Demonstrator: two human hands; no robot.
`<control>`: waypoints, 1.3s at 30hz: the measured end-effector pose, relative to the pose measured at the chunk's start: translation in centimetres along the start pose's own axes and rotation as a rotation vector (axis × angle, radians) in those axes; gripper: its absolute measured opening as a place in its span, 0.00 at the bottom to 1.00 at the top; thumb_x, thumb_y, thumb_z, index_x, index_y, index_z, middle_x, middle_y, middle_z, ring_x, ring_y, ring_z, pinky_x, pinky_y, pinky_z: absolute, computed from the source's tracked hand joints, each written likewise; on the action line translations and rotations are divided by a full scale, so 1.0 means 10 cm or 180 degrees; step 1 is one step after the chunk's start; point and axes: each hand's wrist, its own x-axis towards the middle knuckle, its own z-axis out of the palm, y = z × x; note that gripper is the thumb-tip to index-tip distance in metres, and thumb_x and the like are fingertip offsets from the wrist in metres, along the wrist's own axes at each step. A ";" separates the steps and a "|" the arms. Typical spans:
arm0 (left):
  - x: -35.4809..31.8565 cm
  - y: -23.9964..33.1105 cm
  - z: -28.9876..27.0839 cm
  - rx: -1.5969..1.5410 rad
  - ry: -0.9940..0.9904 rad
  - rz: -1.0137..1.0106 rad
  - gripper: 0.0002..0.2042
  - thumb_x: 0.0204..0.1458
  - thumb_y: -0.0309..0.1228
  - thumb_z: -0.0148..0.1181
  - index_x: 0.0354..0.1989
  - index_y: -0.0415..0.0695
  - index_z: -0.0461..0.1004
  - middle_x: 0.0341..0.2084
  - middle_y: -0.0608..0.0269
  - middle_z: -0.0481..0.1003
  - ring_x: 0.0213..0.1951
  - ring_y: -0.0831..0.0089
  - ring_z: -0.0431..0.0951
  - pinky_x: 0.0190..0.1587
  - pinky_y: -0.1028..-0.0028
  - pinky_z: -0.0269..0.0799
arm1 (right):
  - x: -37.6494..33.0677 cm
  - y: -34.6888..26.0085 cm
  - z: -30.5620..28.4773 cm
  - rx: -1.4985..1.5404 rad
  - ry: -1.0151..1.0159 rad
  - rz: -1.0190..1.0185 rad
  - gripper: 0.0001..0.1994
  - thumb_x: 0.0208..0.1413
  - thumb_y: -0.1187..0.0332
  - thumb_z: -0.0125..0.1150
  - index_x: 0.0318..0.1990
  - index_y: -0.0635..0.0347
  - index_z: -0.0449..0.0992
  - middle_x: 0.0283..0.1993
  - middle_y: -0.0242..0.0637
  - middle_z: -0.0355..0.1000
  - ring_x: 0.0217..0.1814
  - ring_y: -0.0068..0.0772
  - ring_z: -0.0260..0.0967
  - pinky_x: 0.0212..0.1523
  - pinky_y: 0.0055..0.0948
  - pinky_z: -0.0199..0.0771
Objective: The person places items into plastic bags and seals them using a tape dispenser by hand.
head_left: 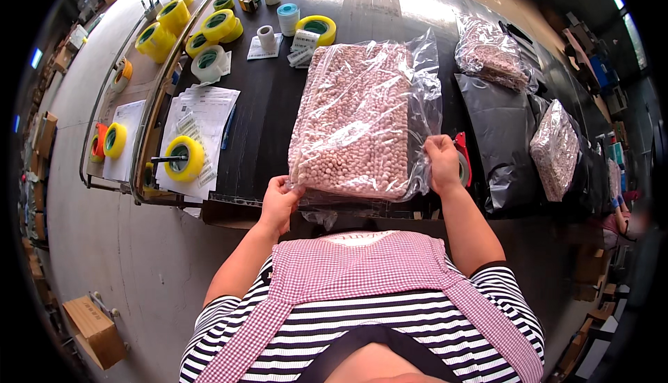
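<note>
A clear plastic bag (pixel 426 84) lies flat on the black table in front of me, with a pink, knobbly textured mat (pixel 351 118) folded inside it. My left hand (pixel 280 203) pinches the bag at its near left corner. At its right edge my right hand (pixel 444 164) is closed on the loose plastic. Just past my right hand sits a red tape dispenser (pixel 463 155), partly hidden by that hand.
Several yellow tape rolls (pixel 217 27) and label rolls stand at the far left. Papers (pixel 209 115) with a tape roll (pixel 184 159) lie left. Black plastic bags (pixel 497 132) and more bagged pink pieces (pixel 554 150) lie right. A metal rail (pixel 161 80) borders the left side. A cardboard box (pixel 95 331) rests on the floor.
</note>
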 end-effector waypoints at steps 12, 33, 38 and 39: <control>0.04 0.18 0.27 0.0256 -0.0318 -0.0752 0.17 0.59 0.39 0.65 0.50 0.40 0.74 0.40 0.65 0.79 0.35 0.76 0.77 0.34 0.78 0.71 | -0.87 0.20 0.11 0.0103 -0.0727 0.1748 0.25 0.55 0.59 0.72 0.55 0.61 0.71 0.44 0.33 0.77 0.44 0.29 0.75 0.43 0.33 0.76; -0.40 -0.17 -0.83 0.3329 -0.0063 0.2529 0.31 0.44 0.21 0.72 0.60 0.45 0.69 0.35 0.63 0.75 0.37 0.72 0.74 0.40 0.75 0.73 | -1.65 0.45 -1.11 -0.0858 -0.0082 0.0275 0.08 0.58 0.74 0.65 0.42 0.59 0.73 0.38 0.37 0.79 0.35 0.26 0.76 0.38 0.24 0.76; -0.26 -0.10 -0.51 0.4267 -0.0030 0.4150 0.34 0.43 0.49 0.75 0.57 0.44 0.72 0.48 0.55 0.70 0.50 0.56 0.70 0.55 0.59 0.64 | -1.42 0.17 -0.73 -0.3546 -0.0328 -0.2917 0.27 0.39 0.72 0.76 0.49 0.54 0.71 0.63 0.41 0.65 0.67 0.46 0.62 0.66 0.42 0.61; -0.24 -0.07 -0.38 0.4575 0.0029 0.4055 0.32 0.43 0.48 0.74 0.54 0.44 0.74 0.49 0.55 0.70 0.51 0.56 0.69 0.56 0.61 0.62 | -1.33 0.23 -0.68 -0.3756 -0.0513 -0.3075 0.23 0.41 0.72 0.74 0.46 0.54 0.72 0.62 0.39 0.66 0.67 0.44 0.62 0.66 0.42 0.61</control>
